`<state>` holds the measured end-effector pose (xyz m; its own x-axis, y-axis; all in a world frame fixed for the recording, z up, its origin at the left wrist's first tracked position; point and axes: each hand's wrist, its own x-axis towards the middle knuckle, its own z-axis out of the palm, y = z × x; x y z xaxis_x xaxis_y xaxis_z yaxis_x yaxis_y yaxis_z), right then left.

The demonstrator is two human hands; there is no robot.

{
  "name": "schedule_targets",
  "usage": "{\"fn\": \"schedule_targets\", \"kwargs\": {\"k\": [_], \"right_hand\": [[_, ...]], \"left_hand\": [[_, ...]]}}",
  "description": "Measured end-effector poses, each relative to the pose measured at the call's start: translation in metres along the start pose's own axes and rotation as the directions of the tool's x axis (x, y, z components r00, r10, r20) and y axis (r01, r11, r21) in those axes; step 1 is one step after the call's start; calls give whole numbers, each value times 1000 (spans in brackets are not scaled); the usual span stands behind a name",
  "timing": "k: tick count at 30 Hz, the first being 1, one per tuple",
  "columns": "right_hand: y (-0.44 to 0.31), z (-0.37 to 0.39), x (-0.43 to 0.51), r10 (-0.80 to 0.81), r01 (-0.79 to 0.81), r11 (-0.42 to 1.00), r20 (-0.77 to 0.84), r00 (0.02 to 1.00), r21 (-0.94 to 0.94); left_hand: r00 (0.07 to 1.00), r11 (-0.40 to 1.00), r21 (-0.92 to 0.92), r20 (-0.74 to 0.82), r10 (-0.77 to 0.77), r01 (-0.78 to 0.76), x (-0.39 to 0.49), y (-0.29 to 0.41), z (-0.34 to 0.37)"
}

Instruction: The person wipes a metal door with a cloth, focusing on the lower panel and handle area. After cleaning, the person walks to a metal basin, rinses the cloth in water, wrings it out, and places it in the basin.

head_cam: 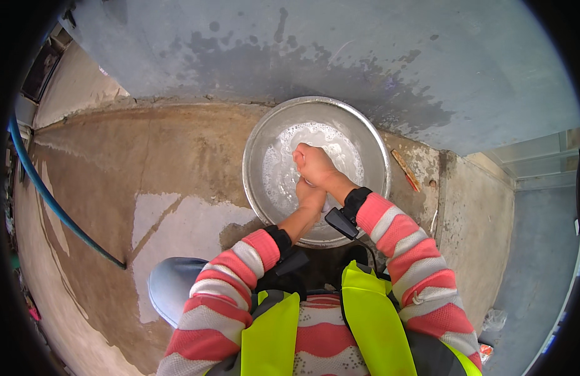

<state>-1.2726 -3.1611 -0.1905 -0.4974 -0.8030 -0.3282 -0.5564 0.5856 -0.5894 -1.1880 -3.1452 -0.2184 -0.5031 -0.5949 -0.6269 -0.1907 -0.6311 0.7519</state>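
Soapy water (283,207) with foam lies in a round metal basin (250,141) on the floor. Over the middle of the basin, my right hand (313,162) is closed in a fist, above and touching my left hand (310,193). Between and below the hands a bit of pale, wet cloth-like material (325,205) shows; most of it is hidden by the hands and wrist. The fingers of my left hand are largely hidden. Both wrists carry black straps with small dark devices.
A wall with wet splashes (271,61) rises behind the basin. A worn wooden-looking brush or stick (406,170) lies to its right. A blue-green hose (50,199) crosses the wet concrete floor at the left. A crumpled clear plastic bag (494,319) lies at the lower right.
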Motion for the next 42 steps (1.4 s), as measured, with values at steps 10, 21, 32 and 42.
{"fn": "schedule_targets", "kwargs": {"k": [10, 21, 32, 42], "right_hand": [[231, -63, -53, 416, -456, 887, -555, 721, 73], [269, -55, -85, 780, -565, 577, -194, 595, 590], [128, -127, -100, 504, -307, 752, -209, 838, 583], [210, -89, -86, 461, -292, 868, -434, 774, 402]], "left_hand": [[970, 858, -454, -139, 199, -241, 63, 125, -60], [939, 778, -529, -147, 310, -339, 52, 182, -91], [912, 735, -550, -145, 384, -397, 70, 191, -107], [922, 761, -523, -170, 349, -384, 70, 191, -114]]}}
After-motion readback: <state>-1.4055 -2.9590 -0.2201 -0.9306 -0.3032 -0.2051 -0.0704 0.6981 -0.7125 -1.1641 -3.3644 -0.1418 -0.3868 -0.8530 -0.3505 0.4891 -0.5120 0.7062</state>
